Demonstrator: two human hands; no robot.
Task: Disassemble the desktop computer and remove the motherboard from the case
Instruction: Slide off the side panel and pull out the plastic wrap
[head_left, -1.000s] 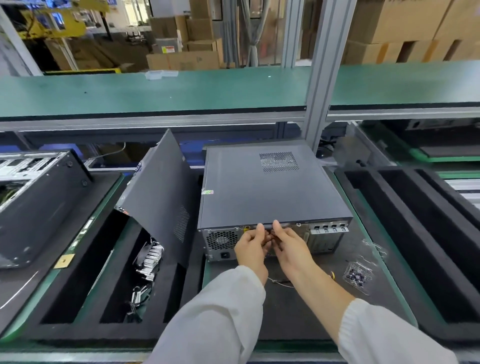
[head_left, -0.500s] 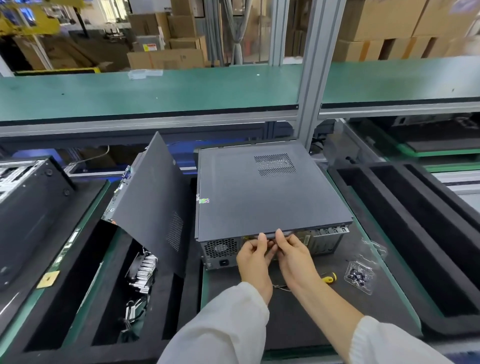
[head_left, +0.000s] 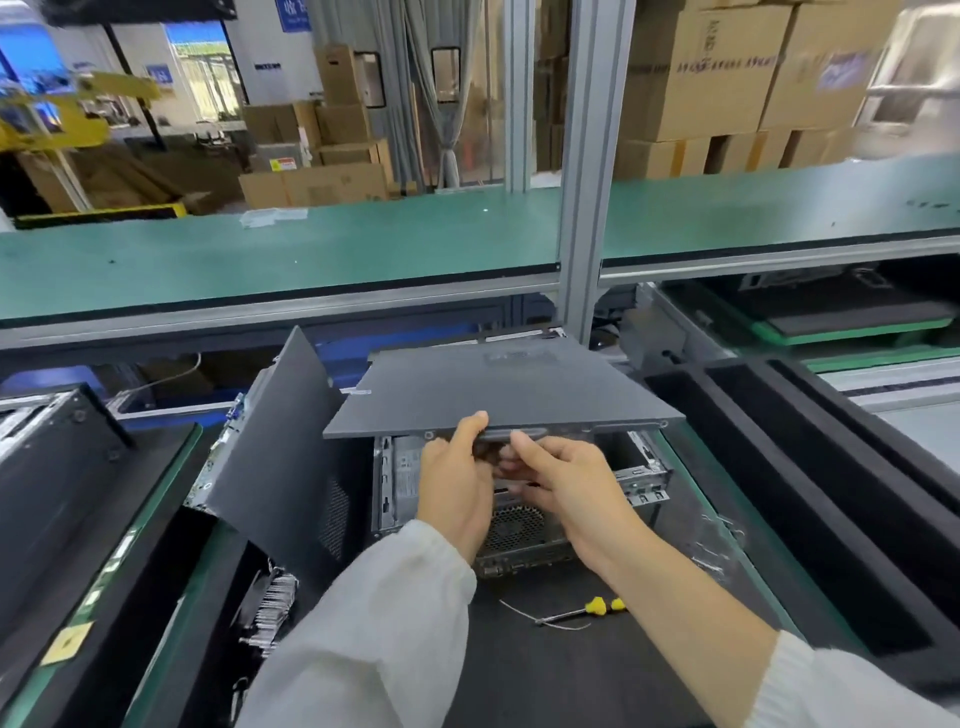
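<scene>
The desktop case (head_left: 397, 483) lies on its side on a black mat, rear end toward me. Its dark grey side panel (head_left: 498, 395) is lifted at the near edge and tilts up off the case, showing the metal interior below. My left hand (head_left: 454, 483) grips the panel's near edge at the handle recess, thumb on top. My right hand (head_left: 566, 483) holds the same edge from below, just to the right. The motherboard is hidden under the panel and my hands.
Another loose grey panel (head_left: 275, 447) leans against the case's left side. A yellow-handled screwdriver (head_left: 582, 610) lies on the mat (head_left: 545, 670) near me. Black foam trays (head_left: 810, 467) stand right; a foam slot with parts (head_left: 270, 603) and a second case (head_left: 52, 457) left. An aluminium post (head_left: 587, 208) rises behind.
The side panel was lying flat and closed on the case; both hands have now raised its near edge, exposing the inside. The camera has moved closer and lower.
</scene>
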